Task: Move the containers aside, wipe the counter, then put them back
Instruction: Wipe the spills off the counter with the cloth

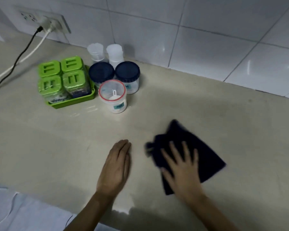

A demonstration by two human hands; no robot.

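A dark blue cloth (195,147) lies flat on the beige counter (207,110). My right hand (182,167) presses on it with fingers spread; both look blurred. My left hand (116,165) rests flat on the bare counter beside the cloth, holding nothing. At the back left stand the containers: a green tray (83,100) with several green-lidded boxes (63,75), two jars with dark blue lids (101,72) (127,72), a clear jar with a red rim (113,95) in front of them, and two white translucent cups (95,51) (115,54) by the wall.
A white tiled wall (207,39) runs behind the counter. A wall socket (45,20) at the far left has a black cable (22,54) and a white cable (30,50) trailing over the counter. The counter's front edge is near my forearms.
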